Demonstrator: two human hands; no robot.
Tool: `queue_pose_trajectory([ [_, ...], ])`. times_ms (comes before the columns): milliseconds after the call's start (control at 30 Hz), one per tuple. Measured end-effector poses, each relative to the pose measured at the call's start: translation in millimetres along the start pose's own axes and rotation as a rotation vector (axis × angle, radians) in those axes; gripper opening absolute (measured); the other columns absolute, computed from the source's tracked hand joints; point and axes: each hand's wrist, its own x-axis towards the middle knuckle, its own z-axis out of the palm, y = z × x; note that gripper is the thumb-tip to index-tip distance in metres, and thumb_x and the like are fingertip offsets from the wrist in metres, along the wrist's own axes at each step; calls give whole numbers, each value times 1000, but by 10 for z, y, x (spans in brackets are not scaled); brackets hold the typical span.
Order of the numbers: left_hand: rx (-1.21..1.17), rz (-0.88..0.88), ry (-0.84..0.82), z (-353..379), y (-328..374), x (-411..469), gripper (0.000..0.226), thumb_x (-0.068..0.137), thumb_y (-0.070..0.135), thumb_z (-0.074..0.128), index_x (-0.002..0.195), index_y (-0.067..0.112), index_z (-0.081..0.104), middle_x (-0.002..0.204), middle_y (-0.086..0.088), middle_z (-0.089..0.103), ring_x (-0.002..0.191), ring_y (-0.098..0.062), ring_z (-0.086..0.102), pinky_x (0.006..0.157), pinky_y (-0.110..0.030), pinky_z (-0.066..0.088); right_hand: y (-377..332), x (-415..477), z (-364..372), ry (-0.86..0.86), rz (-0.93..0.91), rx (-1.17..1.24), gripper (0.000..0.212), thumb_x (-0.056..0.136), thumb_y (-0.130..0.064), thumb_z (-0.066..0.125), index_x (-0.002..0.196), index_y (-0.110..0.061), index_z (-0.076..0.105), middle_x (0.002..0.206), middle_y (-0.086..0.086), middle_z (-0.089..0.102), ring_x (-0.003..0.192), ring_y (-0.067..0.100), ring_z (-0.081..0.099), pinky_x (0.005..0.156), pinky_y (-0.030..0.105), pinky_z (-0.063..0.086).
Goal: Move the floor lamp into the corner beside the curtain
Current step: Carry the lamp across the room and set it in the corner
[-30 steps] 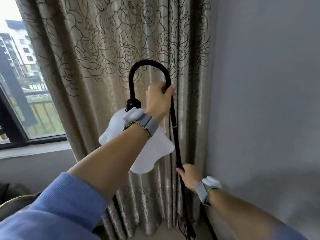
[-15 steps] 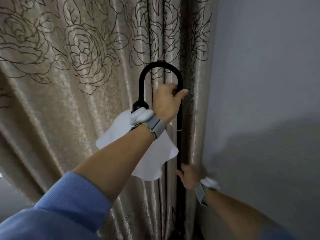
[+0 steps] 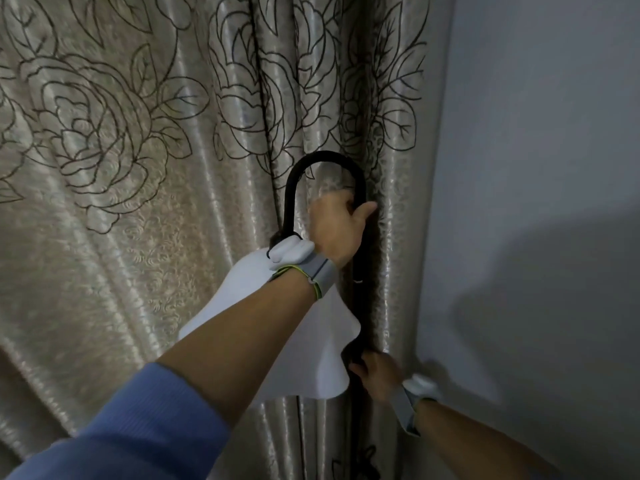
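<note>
Floor lamp (image 3: 360, 299) against curtain (image 3: 138, 168), both hands gripping pole

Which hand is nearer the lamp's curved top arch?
Left. The left hand grips the lamp pole just below the curved arch; the right hand holds the same pole much lower, beside the white shade.

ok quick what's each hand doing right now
Left hand: closed around the floor lamp pole just below its curved top.
Right hand: closed on the same pole lower down, by the curtain edge.
</note>
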Motion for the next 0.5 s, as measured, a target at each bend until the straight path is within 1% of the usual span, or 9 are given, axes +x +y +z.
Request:
queue_pose_trajectory([
  [100, 14, -17, -13, 108, 4, 61, 43, 83, 35, 69, 62, -1, 56, 60, -19, 61, 59, -35, 57, 57, -45, 49, 84, 81, -55, -45, 28, -53, 42, 97, -36, 44, 118, -2, 55, 123, 14, 61, 112, 26, 57, 87, 28, 36],
  [167, 12, -28, -40, 181, 15, 115, 43, 82, 35, 69, 62, 0, 55, 60, -18, 59, 61, -36, 58, 57, -45, 49, 172, 148, -104, -40, 40, -17, 45, 96, -38, 45, 114, 1, 57, 119, 16, 63, 104, 24, 59, 78, 27, 34],
  [200, 12, -29, -52, 211, 27, 135, 43, 82, 35, 70, 60, 1, 53, 58, -15, 56, 60, -36, 56, 56, -43, 47, 208, 166, -120, -31, 49, 15, 53, 93, -45, 44, 111, 3, 58, 115, 17, 65, 95, 22, 59, 72, 24, 32],
  [267, 10, -35, -69, 248, 49, 155, 44, 83, 33, 70, 58, 5, 47, 54, -9, 48, 56, -30, 50, 52, -36, 36, 273, 178, -110, 17, 23, 99, 84, 74, -66, 30, 107, 5, 61, 111, 21, 67, 87, 17, 55, 72, 19, 28],
  [333, -1, -42, -99, 257, 72, 162, 41, 85, 30, 69, 61, 5, 46, 56, -10, 47, 56, -27, 48, 53, -32, 30, 315, 183, -95, 72, 22, 163, 99, 59, -68, 18, 107, 7, 62, 110, 25, 67, 87, 17, 53, 75, 21, 31],
  [367, 2, -35, -121, 246, 83, 159, 39, 87, 28, 67, 64, 4, 48, 60, -12, 50, 59, -29, 50, 54, -32, 32, 314, 161, -110, 60, 53, 175, 95, 63, -67, 23, 108, 7, 62, 111, 25, 66, 88, 17, 53, 76, 24, 34],
  [433, 33, 21, -171, 209, 107, 166, 30, 90, 25, 63, 74, 1, 56, 71, -18, 61, 70, -33, 57, 59, -35, 39, 303, 111, -133, 66, 118, 129, 61, 83, -50, 46, 109, 2, 63, 113, 23, 66, 96, 26, 60, 84, 31, 45],
  [467, 53, 54, -189, 187, 127, 165, 25, 91, 23, 61, 83, -1, 62, 79, -19, 67, 78, -36, 61, 63, -37, 45, 377, 132, -96, 83, 118, 104, 46, 86, -40, 53, 108, -1, 63, 112, 21, 66, 101, 31, 62, 88, 35, 48],
  [500, 71, 86, -205, 158, 152, 157, 23, 91, 21, 59, 92, -1, 65, 87, -20, 70, 86, -37, 63, 69, -39, 49, 410, 133, -75, 89, 129, 85, 41, 85, -38, 57, 108, -5, 63, 112, 18, 66, 104, 33, 61, 91, 37, 49],
])
